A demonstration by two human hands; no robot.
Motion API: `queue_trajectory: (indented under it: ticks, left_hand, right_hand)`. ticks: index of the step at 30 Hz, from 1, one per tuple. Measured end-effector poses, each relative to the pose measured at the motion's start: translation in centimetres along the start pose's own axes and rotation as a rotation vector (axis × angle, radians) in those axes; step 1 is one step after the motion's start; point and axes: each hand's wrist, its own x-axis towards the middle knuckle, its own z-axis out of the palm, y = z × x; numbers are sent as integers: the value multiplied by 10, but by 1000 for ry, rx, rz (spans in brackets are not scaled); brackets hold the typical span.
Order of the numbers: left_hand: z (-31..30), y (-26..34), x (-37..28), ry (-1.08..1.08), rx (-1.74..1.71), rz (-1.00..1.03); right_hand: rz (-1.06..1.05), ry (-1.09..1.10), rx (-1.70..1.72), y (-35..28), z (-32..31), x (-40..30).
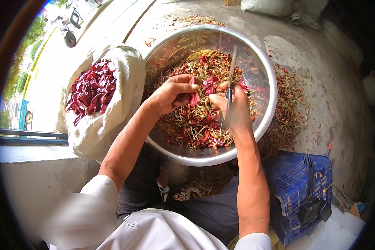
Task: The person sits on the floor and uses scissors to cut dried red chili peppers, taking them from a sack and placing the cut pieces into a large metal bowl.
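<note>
A large round metal basin (270, 103) holds a heap of dried red chili pieces, stems and seeds (187, 125). Above the heap, my left hand (172, 93) pinches a dried red chili piece (193, 95) between thumb and fingers. My right hand (234, 106) is closed around the black handle of scissors (232, 68), whose metal blades point away from me. Another red piece (210, 85) shows between the two hands; whether my right fingers touch it, I cannot tell. Left of the basin, an open white woven sack (128, 75) is full of dark red dried chili skins (93, 87).
A blue plastic crate (287, 190) with a black strapped item stands at the lower right. Stems and seeds (287, 109) litter the concrete floor right of the basin. White sacks (268, 6) lie at the back; a low wall (43, 178) is at the left.
</note>
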Motion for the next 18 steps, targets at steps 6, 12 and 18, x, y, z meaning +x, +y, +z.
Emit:
queue_trajectory:
  ticks: [6, 12, 18]
  left_hand:
    - [12, 0, -3, 2, 303, -54]
    - [11, -1, -2, 170, 305, -44]
    - [-7, 1, 4, 184, 16, 104]
  right_hand:
    - [-78, -37, -477, -5, 9, -6]
    - [-115, -11, -446, 4, 4, 1]
    - [-79, 130, -509, -4, -5, 1]
